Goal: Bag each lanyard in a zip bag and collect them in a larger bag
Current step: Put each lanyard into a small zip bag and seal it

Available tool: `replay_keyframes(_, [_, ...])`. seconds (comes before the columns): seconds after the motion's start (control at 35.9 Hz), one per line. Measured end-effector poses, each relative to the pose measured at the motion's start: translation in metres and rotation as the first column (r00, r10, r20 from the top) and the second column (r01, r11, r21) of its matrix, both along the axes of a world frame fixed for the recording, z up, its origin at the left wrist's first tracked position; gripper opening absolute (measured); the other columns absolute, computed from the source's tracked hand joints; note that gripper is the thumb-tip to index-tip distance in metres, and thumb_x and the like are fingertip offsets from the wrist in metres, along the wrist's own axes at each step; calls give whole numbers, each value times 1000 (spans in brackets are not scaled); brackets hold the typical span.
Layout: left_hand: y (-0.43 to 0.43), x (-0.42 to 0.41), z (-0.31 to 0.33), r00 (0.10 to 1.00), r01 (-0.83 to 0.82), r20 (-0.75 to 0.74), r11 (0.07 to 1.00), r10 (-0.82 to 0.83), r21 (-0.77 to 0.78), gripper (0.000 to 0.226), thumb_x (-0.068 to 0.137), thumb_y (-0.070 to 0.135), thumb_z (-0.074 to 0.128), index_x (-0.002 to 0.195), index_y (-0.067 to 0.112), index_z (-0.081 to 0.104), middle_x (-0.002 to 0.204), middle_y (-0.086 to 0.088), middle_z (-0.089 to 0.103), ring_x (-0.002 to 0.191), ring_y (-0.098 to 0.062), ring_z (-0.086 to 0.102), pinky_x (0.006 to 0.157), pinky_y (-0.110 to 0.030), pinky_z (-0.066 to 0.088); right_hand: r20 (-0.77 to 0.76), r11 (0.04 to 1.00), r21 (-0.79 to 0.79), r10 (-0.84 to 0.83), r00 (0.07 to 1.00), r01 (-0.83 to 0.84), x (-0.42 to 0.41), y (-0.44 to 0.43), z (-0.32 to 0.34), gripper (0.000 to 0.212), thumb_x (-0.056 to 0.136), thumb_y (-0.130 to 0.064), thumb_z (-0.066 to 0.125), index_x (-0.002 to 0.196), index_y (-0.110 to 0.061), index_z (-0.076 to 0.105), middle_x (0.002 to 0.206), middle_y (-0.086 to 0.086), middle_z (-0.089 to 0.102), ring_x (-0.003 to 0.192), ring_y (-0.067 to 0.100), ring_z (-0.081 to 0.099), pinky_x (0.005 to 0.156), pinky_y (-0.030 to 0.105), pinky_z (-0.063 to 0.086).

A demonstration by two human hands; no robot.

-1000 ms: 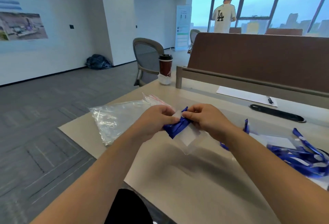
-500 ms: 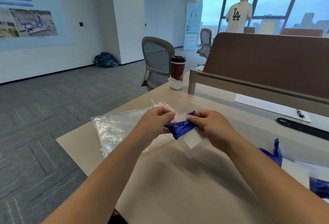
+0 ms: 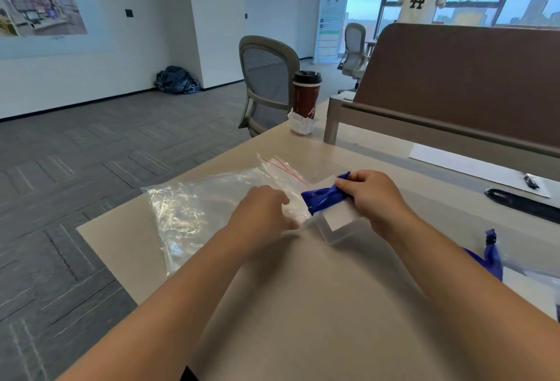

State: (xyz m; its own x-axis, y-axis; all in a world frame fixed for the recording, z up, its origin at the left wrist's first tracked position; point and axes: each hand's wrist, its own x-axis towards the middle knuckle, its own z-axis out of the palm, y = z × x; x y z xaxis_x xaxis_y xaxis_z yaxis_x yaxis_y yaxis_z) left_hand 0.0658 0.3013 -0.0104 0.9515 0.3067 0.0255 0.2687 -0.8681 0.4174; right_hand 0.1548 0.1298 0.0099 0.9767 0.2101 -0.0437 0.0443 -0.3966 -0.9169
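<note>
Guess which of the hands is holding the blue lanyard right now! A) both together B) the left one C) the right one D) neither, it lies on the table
C: the right hand pinches the bunched blue lanyard with its clear card sleeve, while the left hand is off it, fingers spread over the clear zip bags.

The lanyard (image 3: pixel 322 197) is deep blue, its card (image 3: pixel 338 214) white. The larger bag (image 3: pixel 206 202) is clear, with thin red lines at its mouth. The table (image 3: pixel 303 305) is plain beige. Near its far edge a dark red cup (image 3: pixel 306 96) has a black lid and what may be pale script. The carpet (image 3: pixel 91 168) is grey with striped blocks.
</note>
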Motion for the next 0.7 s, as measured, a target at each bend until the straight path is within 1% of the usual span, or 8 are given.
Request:
replay_keyframes(0.14, [1,-1,-5,999,-32,36,998,31,54,23,94,25,63,114,19,70,118,-2,66,108,-20,61,93,-29,47,-12,1000,-12,-1,1000,1,-7,-2,-3,10,92,-27,66,90,-20,72,89,3,72,89,23,67,88,47,57])
replay_keyframes(0.19, [1,-2,-5,996,-55,76,998,52,43,16,95,19,58,101,18,73,106,-2,69,100,-22,63,85,-29,50,0,1000,-12,-8,1000,8,-10,-4,-1,10,92,-27,66,89,-19,72,87,3,72,87,23,67,87,46,57])
replay_keyframes(0.25, [2,-4,-4,988,-76,139,997,72,25,17,94,16,56,92,19,72,98,0,69,95,-22,64,77,-27,47,17,1000,-2,-20,1000,20,-13,-6,4,11,92,-25,66,85,-18,71,85,4,71,85,24,68,84,45,57])
replay_keyframes(0.33, [0,-13,4,979,-48,196,999,48,-8,17,95,19,59,100,22,75,100,3,71,93,-17,63,84,-29,51,25,999,13,-31,999,30,-19,-12,13,13,93,-25,66,87,-15,72,85,6,72,84,26,69,80,44,58])
replay_keyframes(0.42, [-7,-26,16,978,32,208,998,-22,-46,14,94,20,63,99,23,76,99,6,70,92,-14,63,87,-30,53,42,999,28,-37,998,35,-25,-23,22,14,92,-26,66,91,-14,72,88,8,72,84,27,69,78,43,59])
replay_keyframes(0.5, [-12,-41,21,982,84,169,996,-79,-23,14,94,19,63,97,23,76,99,7,69,91,-13,63,83,-26,52,29,998,50,-38,999,37,-34,-35,30,11,93,-26,65,95,-16,70,91,8,71,86,25,68,78,40,59])
replay_keyframes(0.58, [-18,-57,22,984,138,116,990,-136,-8,14,94,17,62,95,23,75,100,5,70,89,-13,63,77,-21,47,10,994,99,-56,998,55,-44,-48,35,10,92,-24,67,92,-15,71,93,11,71,88,28,69,82,44,59])
replay_keyframes(0.7, [-30,-80,17,970,243,41,970,-242,-27,13,93,20,65,100,23,76,100,5,72,92,-12,65,86,-25,53,-7,988,123,-91,996,91,-61,-62,36,9,90,-24,70,88,-15,71,94,14,72,90,31,69,86,47,58])
